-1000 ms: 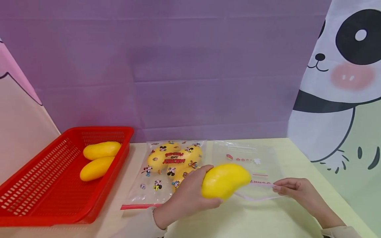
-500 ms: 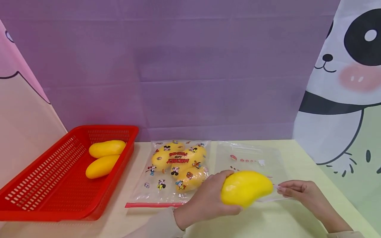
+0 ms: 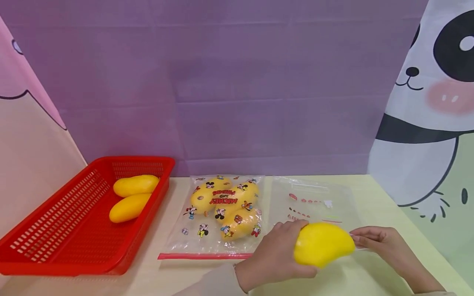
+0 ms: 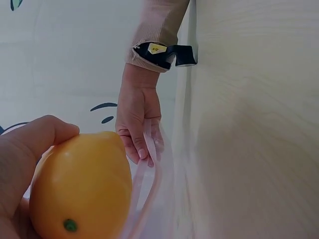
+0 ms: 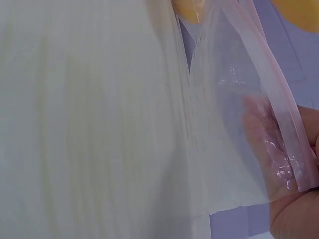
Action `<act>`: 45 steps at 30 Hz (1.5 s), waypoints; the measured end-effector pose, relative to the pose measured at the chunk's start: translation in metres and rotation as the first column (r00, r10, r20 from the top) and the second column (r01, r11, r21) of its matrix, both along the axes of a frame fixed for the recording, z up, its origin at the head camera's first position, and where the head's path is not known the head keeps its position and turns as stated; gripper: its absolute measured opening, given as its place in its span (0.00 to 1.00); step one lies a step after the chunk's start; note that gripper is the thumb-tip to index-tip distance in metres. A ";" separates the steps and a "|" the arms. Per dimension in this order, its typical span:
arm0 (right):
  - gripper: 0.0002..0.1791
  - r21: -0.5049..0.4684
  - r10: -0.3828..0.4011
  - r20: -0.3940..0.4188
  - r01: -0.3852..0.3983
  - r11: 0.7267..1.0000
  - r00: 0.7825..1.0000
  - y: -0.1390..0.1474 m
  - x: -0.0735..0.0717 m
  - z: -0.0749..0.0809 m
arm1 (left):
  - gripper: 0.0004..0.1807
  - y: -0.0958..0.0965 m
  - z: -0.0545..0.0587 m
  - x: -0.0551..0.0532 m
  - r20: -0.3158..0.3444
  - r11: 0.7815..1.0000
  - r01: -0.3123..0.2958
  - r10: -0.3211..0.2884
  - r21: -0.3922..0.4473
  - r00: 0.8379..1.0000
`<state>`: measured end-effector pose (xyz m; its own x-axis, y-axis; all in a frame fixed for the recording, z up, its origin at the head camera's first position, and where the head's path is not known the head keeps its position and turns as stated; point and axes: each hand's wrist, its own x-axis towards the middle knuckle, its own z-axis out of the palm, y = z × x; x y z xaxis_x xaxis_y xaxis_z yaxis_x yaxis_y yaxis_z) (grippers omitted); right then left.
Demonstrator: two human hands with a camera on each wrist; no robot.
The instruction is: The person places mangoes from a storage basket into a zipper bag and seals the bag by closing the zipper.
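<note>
My left hand (image 3: 275, 255) grips a yellow mango (image 3: 323, 244) by its near end, fingers over the top and thumb underneath. The mango's far tip points at my right hand (image 3: 381, 246), which pinches the mouth edge of a clear zip bag (image 3: 314, 201) lying on the table. In the right wrist view the pinkish zip strip (image 5: 281, 94) runs along the bag's mouth, and my thumb shows through the plastic. The left wrist view has the mango (image 4: 82, 186) close beside the parted strips of the mouth, with its green stem spot towards the camera.
Left of the clear bag lies a printed zip bag (image 3: 177, 238) with several mangoes inside and a red zip edge. A red basket (image 3: 122, 263) at the far left holds two mangoes (image 3: 135, 186). A purple cloth backdrop (image 3: 229, 102) stands behind the pale table (image 3: 400, 213).
My left hand has carried the mango to the right, up to the clear bag's mouth beside my right hand. The right hand keeps its pinch. The head view has turned slightly left.
</note>
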<state>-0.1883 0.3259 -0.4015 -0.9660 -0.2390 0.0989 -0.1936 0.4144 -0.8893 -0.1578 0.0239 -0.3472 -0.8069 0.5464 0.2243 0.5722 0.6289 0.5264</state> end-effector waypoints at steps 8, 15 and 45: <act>0.15 0.020 -0.015 -0.037 0.016 1.000 0.999 0.001 0.002 0.002 | 0.40 0.010 -0.004 -0.001 -0.027 0.997 -0.032 0.030 -0.076 0.999; 0.12 -0.017 0.039 -0.065 -0.040 0.999 0.997 0.001 -0.001 -0.002 | 0.41 0.014 -0.008 -0.002 -0.131 0.980 -0.087 0.064 -0.178 0.989; 0.11 -0.062 0.054 -0.088 -0.060 0.996 0.995 -0.001 0.000 -0.004 | 0.43 0.044 -0.010 0.005 -0.375 0.878 -0.218 0.048 -0.426 0.926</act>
<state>-0.1885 0.3253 -0.4054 -0.9382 -0.2836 0.1982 -0.2922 0.3428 -0.8928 -0.1532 0.0678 -0.3569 -0.7969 0.5477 0.2547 0.5552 0.8303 -0.0485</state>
